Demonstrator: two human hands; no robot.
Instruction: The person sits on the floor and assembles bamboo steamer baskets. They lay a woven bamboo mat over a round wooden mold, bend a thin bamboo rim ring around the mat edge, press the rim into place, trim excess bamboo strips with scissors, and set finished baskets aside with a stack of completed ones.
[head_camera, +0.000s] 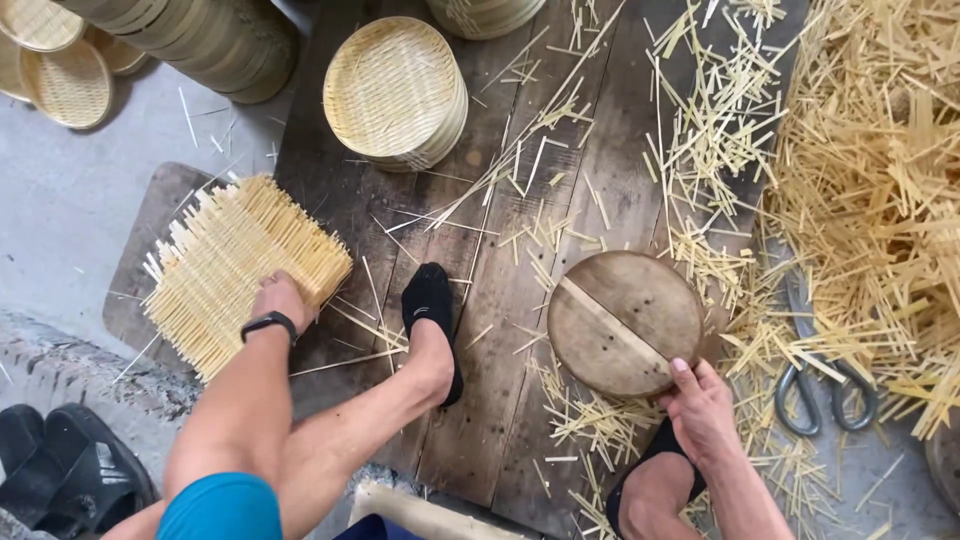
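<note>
My left hand (281, 298), with a black band at the wrist, grips the near edge of a square woven bamboo mat (235, 265) with loose strip ends sticking out on all sides. My right hand (697, 405) holds the near rim of a round wooden disc (623, 320) that lies on the dark wooden board (500, 200). My left foot in a black sock (430, 305) rests on the board between the two hands.
A stack of round woven bamboo trays (395, 92) stands at the back of the board, with more stacks (200, 40) behind on the left. Cut bamboo strips (870, 180) pile up at the right. Large scissors (822, 385) lie among them. Black sandals (60, 470) sit at lower left.
</note>
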